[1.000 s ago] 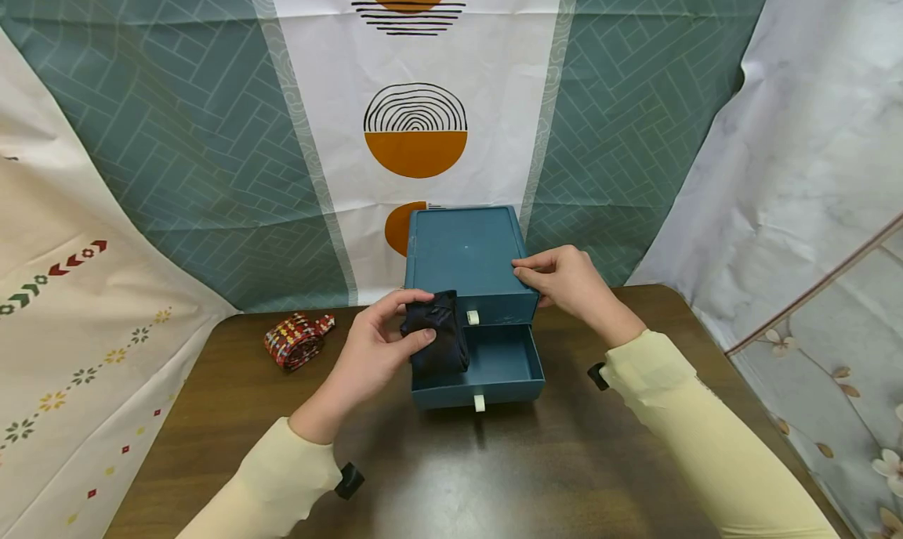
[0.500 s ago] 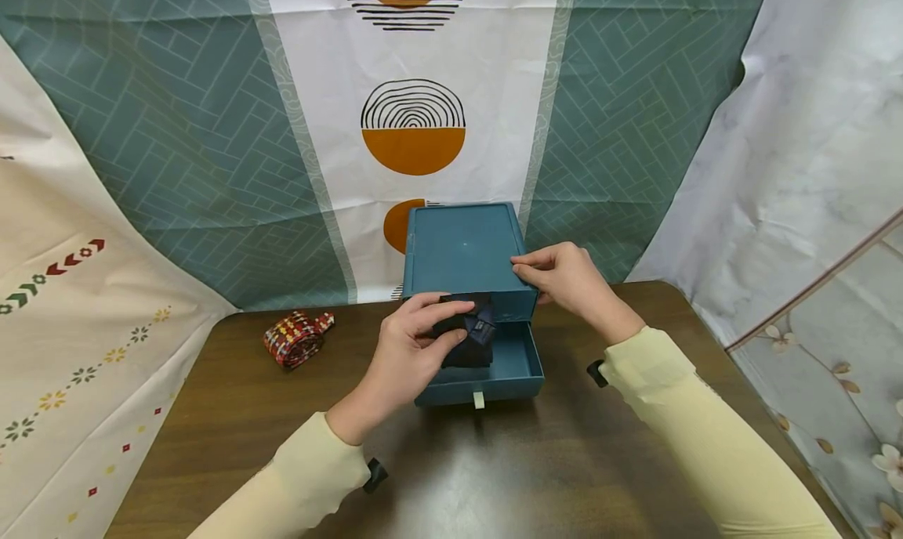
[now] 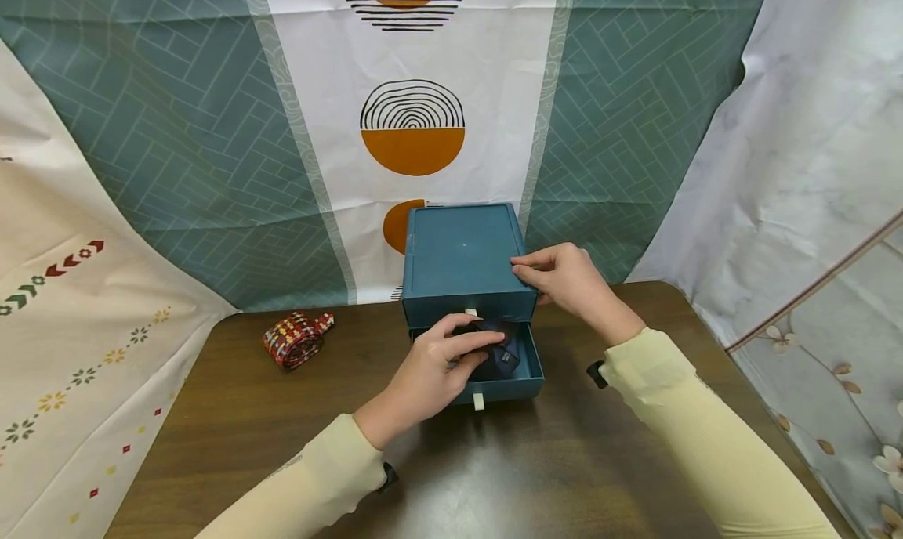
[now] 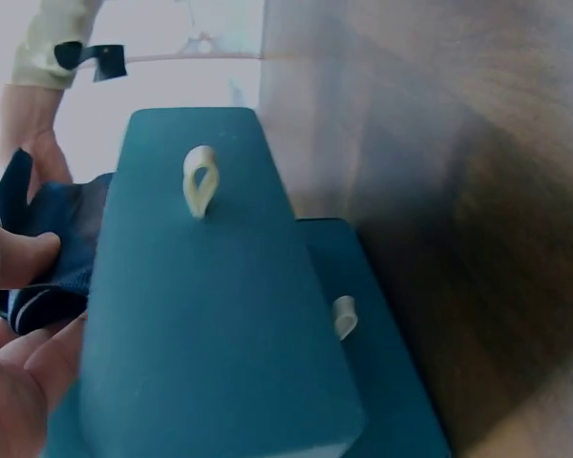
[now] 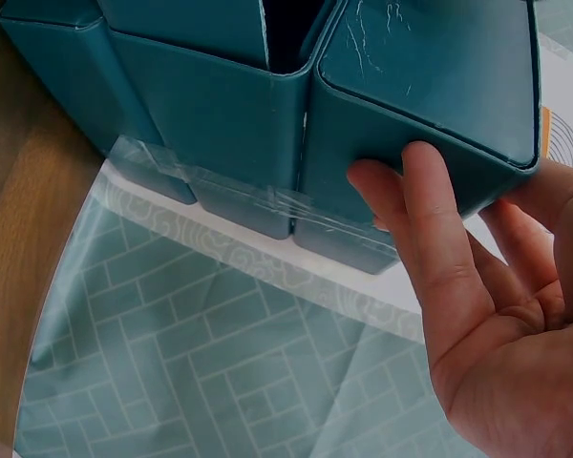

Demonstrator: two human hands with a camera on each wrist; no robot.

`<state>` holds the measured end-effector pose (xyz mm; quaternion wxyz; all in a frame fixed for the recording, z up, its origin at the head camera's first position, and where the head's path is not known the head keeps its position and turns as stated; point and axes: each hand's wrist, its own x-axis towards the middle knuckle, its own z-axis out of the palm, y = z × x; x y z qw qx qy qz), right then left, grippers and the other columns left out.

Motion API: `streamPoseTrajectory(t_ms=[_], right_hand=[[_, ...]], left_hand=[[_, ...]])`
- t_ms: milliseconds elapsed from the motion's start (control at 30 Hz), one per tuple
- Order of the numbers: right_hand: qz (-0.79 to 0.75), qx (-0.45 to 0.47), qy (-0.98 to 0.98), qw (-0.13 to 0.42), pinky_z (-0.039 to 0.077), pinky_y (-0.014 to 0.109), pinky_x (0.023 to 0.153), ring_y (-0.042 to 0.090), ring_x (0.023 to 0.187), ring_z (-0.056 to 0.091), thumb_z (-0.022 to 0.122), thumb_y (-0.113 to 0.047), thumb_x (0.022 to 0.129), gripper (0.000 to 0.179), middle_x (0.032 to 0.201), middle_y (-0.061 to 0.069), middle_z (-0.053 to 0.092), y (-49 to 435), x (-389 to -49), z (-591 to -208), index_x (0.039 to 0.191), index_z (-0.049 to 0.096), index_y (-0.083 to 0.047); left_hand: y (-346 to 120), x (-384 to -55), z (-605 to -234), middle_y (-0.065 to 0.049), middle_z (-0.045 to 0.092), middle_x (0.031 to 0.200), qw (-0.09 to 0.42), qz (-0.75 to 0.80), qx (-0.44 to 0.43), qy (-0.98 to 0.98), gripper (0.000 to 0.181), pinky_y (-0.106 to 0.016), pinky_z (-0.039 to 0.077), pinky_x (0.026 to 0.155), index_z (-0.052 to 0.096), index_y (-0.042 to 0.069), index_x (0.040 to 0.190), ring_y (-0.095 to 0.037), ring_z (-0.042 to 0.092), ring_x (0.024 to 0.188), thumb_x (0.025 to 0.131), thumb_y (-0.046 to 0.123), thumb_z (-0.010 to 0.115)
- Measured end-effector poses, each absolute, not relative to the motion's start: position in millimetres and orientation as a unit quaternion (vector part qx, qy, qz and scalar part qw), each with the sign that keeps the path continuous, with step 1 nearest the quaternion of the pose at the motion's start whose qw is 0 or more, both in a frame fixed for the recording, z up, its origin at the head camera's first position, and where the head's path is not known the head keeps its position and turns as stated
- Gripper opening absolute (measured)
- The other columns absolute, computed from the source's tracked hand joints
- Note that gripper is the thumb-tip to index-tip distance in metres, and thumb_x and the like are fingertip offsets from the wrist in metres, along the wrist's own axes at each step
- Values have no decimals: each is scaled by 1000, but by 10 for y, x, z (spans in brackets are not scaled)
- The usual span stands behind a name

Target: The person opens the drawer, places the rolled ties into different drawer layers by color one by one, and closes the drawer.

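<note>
A dark navy rolled tie (image 3: 505, 359) with a small label lies at the open lower drawer (image 3: 511, 390). My left hand (image 3: 430, 370) holds it between thumb and fingers, over the drawer's left part. In the left wrist view the thumb lies across the folded tie (image 4: 69, 229), beside the drawer front (image 4: 210, 315). My right hand (image 3: 564, 280) rests at the upper right edge of the teal drawer cabinet (image 3: 462, 249). In the right wrist view two fairly straight fingers (image 5: 435, 219) touch the cabinet's side wall.
A rolled red, yellow and black checked tie (image 3: 295, 341) lies on the brown wooden table (image 3: 268, 429) left of the cabinet. Patterned cloth (image 3: 240, 132) hangs right behind it. Pale tabs (image 3: 479, 402) stick out from the drawer fronts.
My left hand has moved right and down with the navy tie, from the drawer's left side into the drawer opening. The right hand stays at the cabinet edge.
</note>
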<state>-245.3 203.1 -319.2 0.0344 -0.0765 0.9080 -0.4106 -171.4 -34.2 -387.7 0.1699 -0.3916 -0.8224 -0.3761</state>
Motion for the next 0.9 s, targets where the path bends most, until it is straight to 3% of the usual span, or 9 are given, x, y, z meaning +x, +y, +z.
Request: streamPoseTrajectory(t_ms=[233,467,667,900], right_hand=[[-403,-82,911,32,56,31,60,17,65,67,62,-44,87,32,115,3,68,2039,-2460,-3200,116,67,-32],[-405,-80,910,31,57,32,61,17,66,68,62,-44,87,31,115,3,68,2046,-2462,-3203,115,67,-32],[-406,-78,910,33,57,31,60,16,65,68,62,-44,87,32,114,3,68,2048,-2463,-3204,115,67,-32],[-409,-78,909,36,57,31,62,17,66,68,62,-44,87,32,118,3,66,2050,-2460,-3194,116,66,-33]], left_hand=[[-308,-1704,-3917,0,56,122,123,-367,-367,-846,40,-12,51,72,63,29,122,-3,58,94,87,11,66],[-288,-1697,-3913,-2,57,122,111,-371,-352,-852,39,-12,51,69,63,29,122,-6,60,95,87,13,66],[-288,-1688,-3941,-4,56,124,85,-388,-329,-857,39,-13,49,57,62,31,123,-6,63,88,87,15,66],[-284,-1685,-3952,2,59,119,68,-405,-301,-861,39,-15,50,60,62,28,123,-6,60,88,86,15,67]])
